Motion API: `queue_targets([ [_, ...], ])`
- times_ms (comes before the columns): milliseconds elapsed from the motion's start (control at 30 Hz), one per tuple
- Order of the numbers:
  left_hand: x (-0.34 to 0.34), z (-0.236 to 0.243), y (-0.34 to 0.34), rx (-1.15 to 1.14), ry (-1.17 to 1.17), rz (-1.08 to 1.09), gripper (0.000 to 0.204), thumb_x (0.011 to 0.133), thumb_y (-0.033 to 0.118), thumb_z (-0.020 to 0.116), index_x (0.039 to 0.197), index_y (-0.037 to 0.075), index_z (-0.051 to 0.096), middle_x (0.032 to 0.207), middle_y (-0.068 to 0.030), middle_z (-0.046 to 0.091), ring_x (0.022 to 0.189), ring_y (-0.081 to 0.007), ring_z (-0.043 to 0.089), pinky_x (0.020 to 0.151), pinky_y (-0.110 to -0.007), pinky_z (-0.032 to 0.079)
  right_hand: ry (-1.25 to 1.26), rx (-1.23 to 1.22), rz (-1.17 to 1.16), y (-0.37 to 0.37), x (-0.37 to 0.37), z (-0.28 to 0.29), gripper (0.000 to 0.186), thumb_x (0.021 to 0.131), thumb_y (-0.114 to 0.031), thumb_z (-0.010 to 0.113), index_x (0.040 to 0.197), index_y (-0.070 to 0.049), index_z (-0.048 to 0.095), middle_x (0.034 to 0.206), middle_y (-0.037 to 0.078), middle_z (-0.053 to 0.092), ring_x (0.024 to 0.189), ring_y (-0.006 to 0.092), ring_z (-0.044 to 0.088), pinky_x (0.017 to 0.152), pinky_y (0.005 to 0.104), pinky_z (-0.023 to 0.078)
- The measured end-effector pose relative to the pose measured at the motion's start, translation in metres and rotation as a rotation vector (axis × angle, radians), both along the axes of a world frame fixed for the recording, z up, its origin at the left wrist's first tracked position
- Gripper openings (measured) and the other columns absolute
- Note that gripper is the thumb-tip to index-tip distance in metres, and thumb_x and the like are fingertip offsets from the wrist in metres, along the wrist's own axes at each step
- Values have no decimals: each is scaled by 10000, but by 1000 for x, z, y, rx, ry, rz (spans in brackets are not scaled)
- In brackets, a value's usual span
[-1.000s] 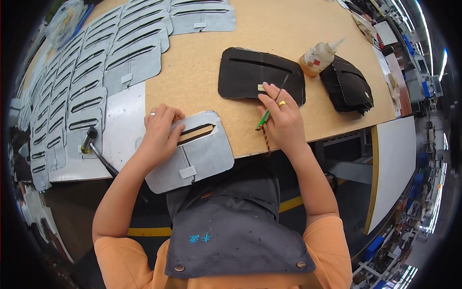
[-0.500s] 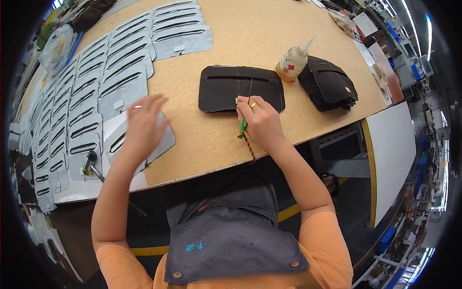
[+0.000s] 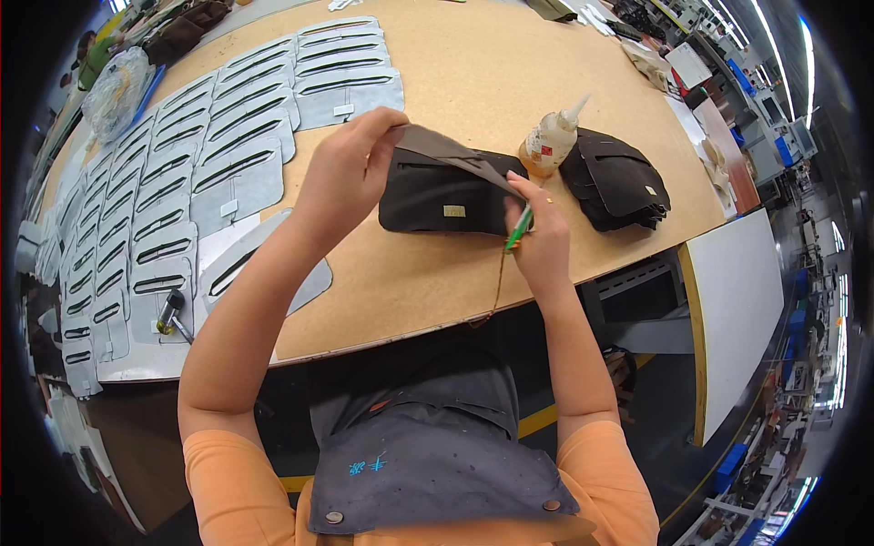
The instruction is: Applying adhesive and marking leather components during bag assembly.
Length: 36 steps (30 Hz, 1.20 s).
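Note:
A dark, thin panel (image 3: 428, 144) with a slot is tilted up off the table, its grey-brown face showing. My left hand (image 3: 350, 173) pinches its left corner. At its right end, my right hand (image 3: 544, 238) is closed round a slim green-handled tool (image 3: 520, 225) and touches the panel's corner. The tool's tip is hidden, and a thin cord (image 3: 500, 287) hangs from its handle. Below the raised panel, another black panel (image 3: 410, 205) lies flat with a small pale label (image 3: 454, 211) on it.
A squeeze bottle (image 3: 549, 146) of amber liquid stands beside a stack of black panels (image 3: 619, 177) on the right. Rows of grey slotted pieces (image 3: 241, 173) cover the left side. Near the left front edge lies a small hammer-like tool (image 3: 171, 312). A clear plastic bag (image 3: 116, 91) sits far left.
My left hand has moved right and taken the panel's left corner. A panel has been lifted and tilted, uncovering another beneath. My right hand, with the green-handled tool, has shifted right.

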<state>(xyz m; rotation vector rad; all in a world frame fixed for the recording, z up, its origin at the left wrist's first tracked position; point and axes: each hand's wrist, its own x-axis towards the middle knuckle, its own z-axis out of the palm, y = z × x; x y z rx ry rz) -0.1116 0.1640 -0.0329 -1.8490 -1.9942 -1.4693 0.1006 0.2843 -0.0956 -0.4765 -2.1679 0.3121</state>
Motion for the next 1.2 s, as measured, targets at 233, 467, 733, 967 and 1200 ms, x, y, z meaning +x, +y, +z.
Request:
queue_targets([
  [233, 14, 62, -53, -61, -29, 170, 106, 892, 77, 561, 964, 4, 590, 667, -129, 565, 532, -213, 503, 536, -277, 411, 221, -806, 212, -24, 8, 49, 127, 894, -62, 613, 1011, -15, 625, 769, -46, 533, 697, 16, 457, 596, 162, 371],
  [467, -13, 2, -86, -438, 239, 406, 237, 888, 124, 555, 1094, 6, 547, 969, -141, 631, 718, -280, 616, 678, -330, 498, -42, -327, 137, -38, -9, 14, 240, 892, -85, 614, 1130, -53, 605, 777, 47, 580, 706, 148, 541, 635, 250, 439],
  [733, 32, -54, -102, -477, 250, -224, 269, 797, 64, 626, 1063, 66, 580, 1209, -54, 563, 1124, -269, 521, 953, -401, 379, -234, -686, 454, -61, 15, 13, 187, 899, -152, 612, 1020, -12, 643, 893, 118, 625, 796, 197, 584, 687, 268, 456],
  [967, 30, -69, -95, -500, 204, -492, 308, 790, 59, 610, 1095, 96, 587, 1270, -1, 550, 1173, -219, 493, 979, -375, 340, -296, -1225, 387, -63, 0, 5, 231, 929, -177, 569, 887, 42, 629, 774, 71, 646, 712, 106, 624, 640, 233, 497],
  [1200, 25, -70, -93, -520, 215, -519, 328, 791, 87, 610, 1115, 133, 581, 1285, 16, 542, 1172, -200, 488, 975, -381, 320, -337, -1292, 378, -55, -13, 8, 284, 938, -206, 569, 810, 42, 625, 686, 37, 615, 654, 75, 594, 591, 220, 486],
])
